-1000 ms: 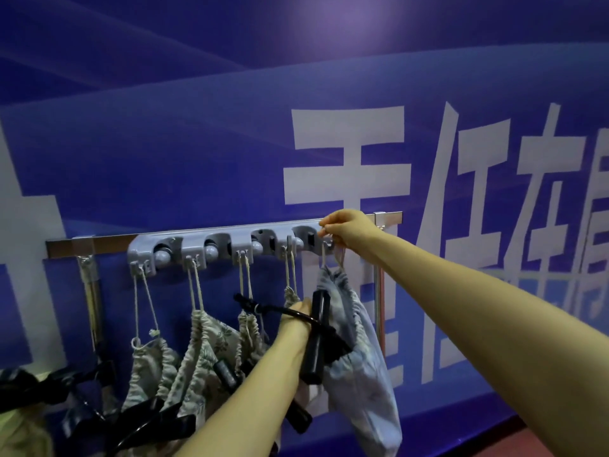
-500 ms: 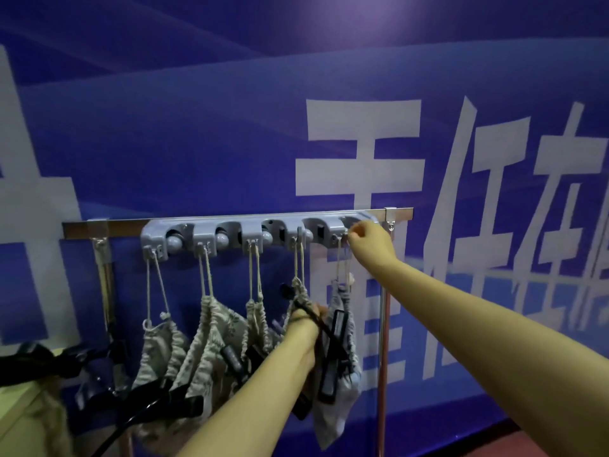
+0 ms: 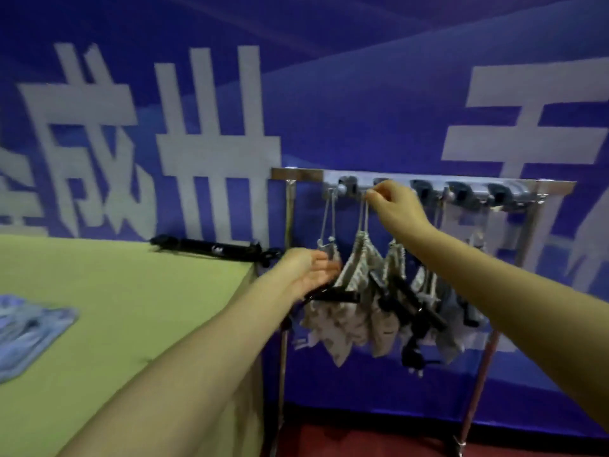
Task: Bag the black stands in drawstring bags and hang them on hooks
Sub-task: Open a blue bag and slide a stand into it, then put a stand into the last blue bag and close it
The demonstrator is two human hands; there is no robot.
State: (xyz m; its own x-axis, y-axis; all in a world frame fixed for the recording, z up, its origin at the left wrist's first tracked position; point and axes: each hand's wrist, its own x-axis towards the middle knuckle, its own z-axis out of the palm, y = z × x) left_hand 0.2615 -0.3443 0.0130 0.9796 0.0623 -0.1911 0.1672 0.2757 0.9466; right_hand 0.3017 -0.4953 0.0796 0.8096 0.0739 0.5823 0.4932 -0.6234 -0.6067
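right of centre, the right hand pinches the second bag's cord up at the rack; the left hand lies open against the bags (holding nothing, it seems). best to take the bag's weight on that palm so the loop seats fully. one unbagged stand lies on the table, upper middle.

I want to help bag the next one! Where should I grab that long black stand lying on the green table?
Probably grip the long black stand round the middle of its straight shaft, reaching from above and in front. It lies flat along the far edge of the green table, near the blue wall, and its ends look lumpy.
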